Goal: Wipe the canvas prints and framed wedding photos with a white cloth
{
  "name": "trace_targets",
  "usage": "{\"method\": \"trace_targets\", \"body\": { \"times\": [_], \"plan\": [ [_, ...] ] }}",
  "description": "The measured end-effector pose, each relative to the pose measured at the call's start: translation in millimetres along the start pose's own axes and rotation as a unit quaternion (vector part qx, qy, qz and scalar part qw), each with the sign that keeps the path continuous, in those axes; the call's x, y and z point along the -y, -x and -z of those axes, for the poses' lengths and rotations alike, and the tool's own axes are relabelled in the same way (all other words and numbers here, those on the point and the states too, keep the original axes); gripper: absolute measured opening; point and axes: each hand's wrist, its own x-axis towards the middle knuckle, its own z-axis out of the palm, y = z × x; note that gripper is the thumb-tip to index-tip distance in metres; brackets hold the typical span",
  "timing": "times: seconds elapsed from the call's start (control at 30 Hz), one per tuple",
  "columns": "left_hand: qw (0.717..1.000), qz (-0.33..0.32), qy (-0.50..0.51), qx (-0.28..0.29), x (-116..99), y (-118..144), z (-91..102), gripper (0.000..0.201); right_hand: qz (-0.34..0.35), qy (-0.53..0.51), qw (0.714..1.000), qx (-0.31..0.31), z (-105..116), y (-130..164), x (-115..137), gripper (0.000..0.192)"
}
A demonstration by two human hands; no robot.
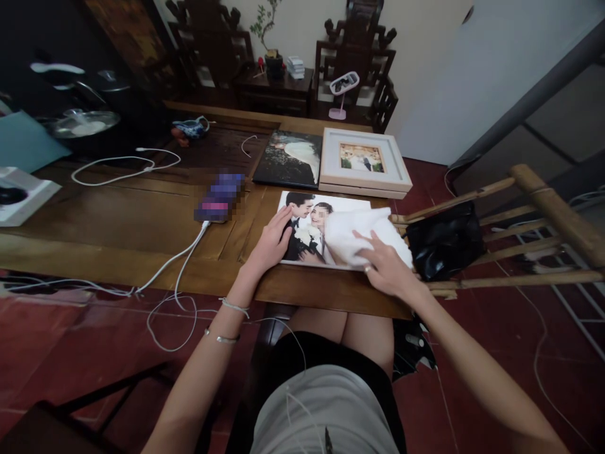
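A wedding photo panel [307,243] lies flat on the wooden table [326,287] close to its near edge, straight in front of the seated person and between the two hands, its long axis running left to right across the body, so each hand is by its own end of it. The left hand [275,238] touches the panel directly at its left edge: the fingers are stretched out and close together, pointing away from the body, the thumb stands apart from them, and the hand is laid over the edge without closing round anything that shows. The right hand [382,260] is over the other end, with a crumpled white cloth [345,233] between it and the print; its index finger is extended on the cloth and the other fingers are partly bent, but whether they pinch the fabric or only press on it I cannot tell. The cloth covers most of the panel's right half and hides its right edge, so the right hand is the nearer one to that covered part, while the printed couple shows bare between the hands. Just beyond the panel's far edge lie a dark wedding print [283,164] and, to the right, a white picture frame [401,180]; a phone [220,198] with a white cable [186,252] rests to the left of the left hand
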Motion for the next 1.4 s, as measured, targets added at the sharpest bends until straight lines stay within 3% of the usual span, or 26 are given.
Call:
{"method": "trace_targets", "body": {
  "times": [0.13, 0.23, 0.33, 0.57, 0.77, 0.9, 1.23, 1.4],
  "plan": [
    [1.0, 0.003, 0.002, 0.0, 0, 0, -0.9, 0.048, 0.051, -0.026, 0.998, 0.013, 4, 36, 28, 0.035],
    [1.0, 0.004, -0.001, 0.008, -1, 0, 0.3, 0.049, 0.058, -0.041, 0.997, 0.03, 9, 39, 29, 0.037],
    [1.0, 0.005, -0.003, 0.015, -2, 0, 1.9, 0.049, 0.038, -0.031, 0.999, 0.017, 10, 20, 10, 0.041],
    [1.0, 0.001, -0.003, 0.017, -3, 1, 3.4, 0.048, -0.031, -0.01, 0.999, -0.007, 11, -60, -49, 0.044],
    [1.0, -0.002, -0.006, 0.013, -1, 1, 3.4, 0.048, -0.062, -0.026, 0.997, -0.028, 17, -89, -61, 0.042],
    [1.0, -0.013, -0.009, 0.005, 0, 0, 2.4, 0.047, -0.057, -0.009, 0.998, -0.015, 14, -72, -49, 0.043],
    [1.0, -0.002, -0.004, 0.005, -1, 0, 1.1, 0.048, 0.05, -0.007, 0.999, 0.019, 8, 32, 28, 0.038],
    [1.0, 0.0, -0.009, 0.012, -3, 0, 2.7, 0.048, 0.057, -0.021, 0.997, 0.042, 11, 28, 31, 0.042]
  ]
}}
